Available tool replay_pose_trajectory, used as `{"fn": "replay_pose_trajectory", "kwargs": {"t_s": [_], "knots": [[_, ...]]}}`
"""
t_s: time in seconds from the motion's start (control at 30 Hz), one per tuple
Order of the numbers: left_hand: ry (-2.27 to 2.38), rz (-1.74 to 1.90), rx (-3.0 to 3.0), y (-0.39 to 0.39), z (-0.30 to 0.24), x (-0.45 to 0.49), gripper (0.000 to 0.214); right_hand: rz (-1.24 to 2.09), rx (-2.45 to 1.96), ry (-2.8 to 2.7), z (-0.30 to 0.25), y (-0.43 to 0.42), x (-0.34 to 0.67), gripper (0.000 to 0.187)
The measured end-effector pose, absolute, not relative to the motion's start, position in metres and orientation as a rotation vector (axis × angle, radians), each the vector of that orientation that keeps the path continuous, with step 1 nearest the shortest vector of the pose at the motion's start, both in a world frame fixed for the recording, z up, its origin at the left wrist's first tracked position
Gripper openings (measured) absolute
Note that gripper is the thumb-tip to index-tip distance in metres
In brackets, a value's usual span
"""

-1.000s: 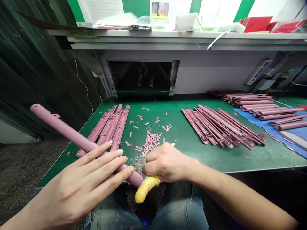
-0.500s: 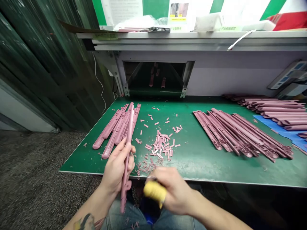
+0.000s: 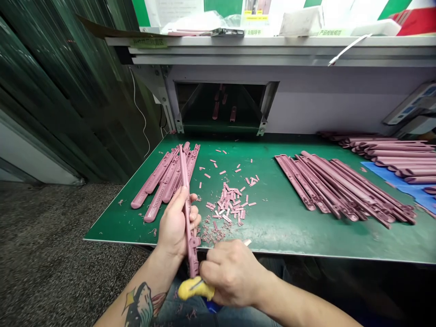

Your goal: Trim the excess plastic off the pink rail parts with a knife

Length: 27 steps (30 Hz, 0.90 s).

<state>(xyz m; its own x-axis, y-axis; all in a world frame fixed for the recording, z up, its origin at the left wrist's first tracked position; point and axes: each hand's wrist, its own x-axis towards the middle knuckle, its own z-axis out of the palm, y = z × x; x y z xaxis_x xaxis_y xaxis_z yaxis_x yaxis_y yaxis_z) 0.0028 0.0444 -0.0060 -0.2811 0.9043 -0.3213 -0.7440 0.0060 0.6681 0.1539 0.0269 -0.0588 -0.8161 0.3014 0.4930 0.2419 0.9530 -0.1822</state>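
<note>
My left hand [image 3: 177, 225] is wrapped round a long, narrow pink plastic strip [image 3: 187, 213], which stands tilted with its far end over a pile of similar strips [image 3: 160, 181] on the left. A small tab juts from the strip's side near its lower end. My right hand [image 3: 235, 272] is closed on a yellow-handled tool [image 3: 195, 288] beside that lower end. The tool's working end is hidden, so its exact kind is unclear; a small pale tip shows past the knuckles. Small pink offcuts [image 3: 230, 202] and curled shavings [image 3: 214, 232] lie just beyond my hands.
On the green table [image 3: 259, 227], more pink strips [image 3: 340, 186] lie fanned at the right. Behind them, further strips [image 3: 402, 154] are stacked partly over a blue sheet [image 3: 402, 184]. A framed opening with a dark belt [image 3: 225, 125] holds several pink pieces. A shelf [image 3: 255, 54] crosses above.
The pink strip has turned in my left hand, and its lower end has swung right. My right hand has brought the yellow-handled tool closer to that end.
</note>
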Motion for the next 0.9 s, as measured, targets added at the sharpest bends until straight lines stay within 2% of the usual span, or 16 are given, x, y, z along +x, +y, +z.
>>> {"fn": "replay_pose_trajectory", "kwargs": {"t_s": [0.07,0.2,0.4,0.47,0.6,0.67,0.73,0.83,0.9], "knots": [[0.830,1.603,0.231,0.046,-0.007,-0.001,0.013,0.224,-0.373,-2.526,-0.060,0.026,0.155,0.042],[0.653,1.497,0.208,0.043,-0.003,-0.002,0.025,0.348,-0.511,-2.421,-0.059,0.036,0.151,0.064],[0.483,1.469,0.166,0.041,0.005,0.008,0.032,0.368,-0.358,-2.443,-0.053,0.033,0.150,0.054],[0.493,1.484,0.170,0.041,0.005,0.007,0.031,0.618,-0.300,-2.376,-0.065,0.013,0.152,0.054],[0.634,1.542,0.202,0.043,-0.002,-0.004,0.023,1.566,-0.494,-1.865,-0.108,-0.036,0.154,0.071],[0.760,1.563,0.240,0.046,-0.006,-0.010,0.013,1.802,-0.549,-1.733,-0.118,-0.047,0.157,0.074],[0.889,1.558,0.306,0.049,-0.008,-0.013,0.011,1.746,-0.560,-1.776,-0.109,-0.041,0.162,0.064],[1.034,1.501,0.443,0.055,-0.007,-0.012,0.026,1.301,-0.621,-1.915,-0.071,-0.010,0.172,0.034],[1.103,1.438,0.523,0.059,-0.005,-0.008,0.034,1.046,-0.612,-2.047,-0.048,0.010,0.177,0.029]]}}
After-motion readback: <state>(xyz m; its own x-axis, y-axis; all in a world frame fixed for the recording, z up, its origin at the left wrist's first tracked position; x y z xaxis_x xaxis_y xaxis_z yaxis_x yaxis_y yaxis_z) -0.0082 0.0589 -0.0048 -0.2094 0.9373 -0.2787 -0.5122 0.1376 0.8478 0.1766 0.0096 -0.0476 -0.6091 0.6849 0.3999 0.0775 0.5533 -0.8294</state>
